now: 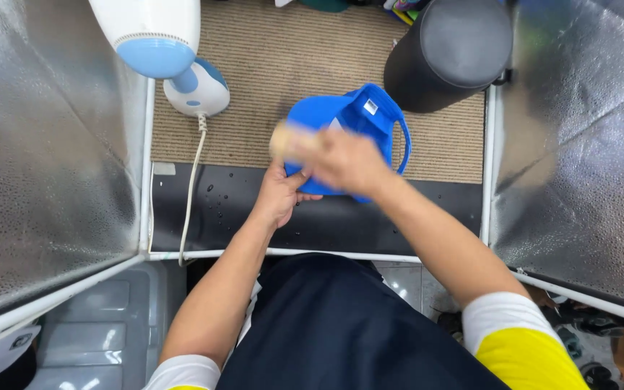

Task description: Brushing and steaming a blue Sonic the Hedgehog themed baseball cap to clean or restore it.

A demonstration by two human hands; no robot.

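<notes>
Blue fabric cap (pixel 355 119), turned so its inside and a small white label face up, sits over the edge where the tan woven mat (pixel 290 79) meets the dark wet strip of the work surface (pixel 218 209), between two big silver reflective panels, one on the left (pixel 45 144) and one on the right (pixel 579 137). From where I stand the work looks to be the cleaning or brushing of the cap, and by my reckoning it is in mid-stroke: the left hand (pixel 281 195) grips the cap's lower edge from beneath, fingers curled closed on the fabric with the thumb on top, while the right hand (pixel 344 160) is wrapped around a pale, tan-coloured tool (pixel 287 139) and crosses over the cap. I judge that the next move calls for the left hand to keep the fabric taut and turn the cap so an unworked part comes under the tool. A black cylindrical stand with a padded round top (pixel 445 54) stands just beyond the cap, and a white and light blue handheld appliance (pixel 157 32) hangs at the upper left above its white and blue base (pixel 196 87), whose white cord (pixel 191 188) trails down across the strip. Blur smears the right hand and the tool, so I cannot tell what the tool is; the cap's brim is hidden under the hands, and the appliance is cut off by the top edge.
</notes>
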